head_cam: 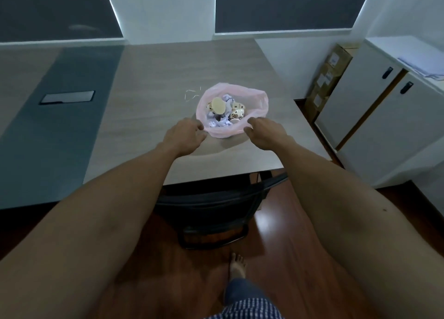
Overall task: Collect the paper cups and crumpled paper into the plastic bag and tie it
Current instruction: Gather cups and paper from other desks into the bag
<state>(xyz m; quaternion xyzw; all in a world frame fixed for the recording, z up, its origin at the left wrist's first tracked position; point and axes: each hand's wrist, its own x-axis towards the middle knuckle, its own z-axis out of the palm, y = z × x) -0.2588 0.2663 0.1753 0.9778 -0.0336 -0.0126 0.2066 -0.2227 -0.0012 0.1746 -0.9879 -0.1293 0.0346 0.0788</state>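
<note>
The left grip (186,132) and the right grip (260,130) sit at the near rim of the pink plastic bag (260,102), one at each side of its mouth. The left fingers (198,126) are curled loosely at the film's edge; whether they have actually nipped it I cannot tell. The right fingers (251,121) curl in over the rim and appear to touch it, but a firm pinch is not clear either. Taking the rim at two opposite points looks like the start of drawing the mouth together for a knot.

Just beyond both grips, inside the bag, lie the paper cups (236,112), patterned with brown spots, one showing its pale round base (218,104). Crumpled paper (222,122) is wedged among them, nearest the grips. The load appears gathered, so tying seems to be what remains.

Further out, past the left grip, a few thin pale scraps (192,94) rest on the counter (149,83), apart from the bag. Well off beyond the right grip stand cardboard boxes (330,78) with white labels; their print is too small to read. No brand is legible on the cups.
</note>
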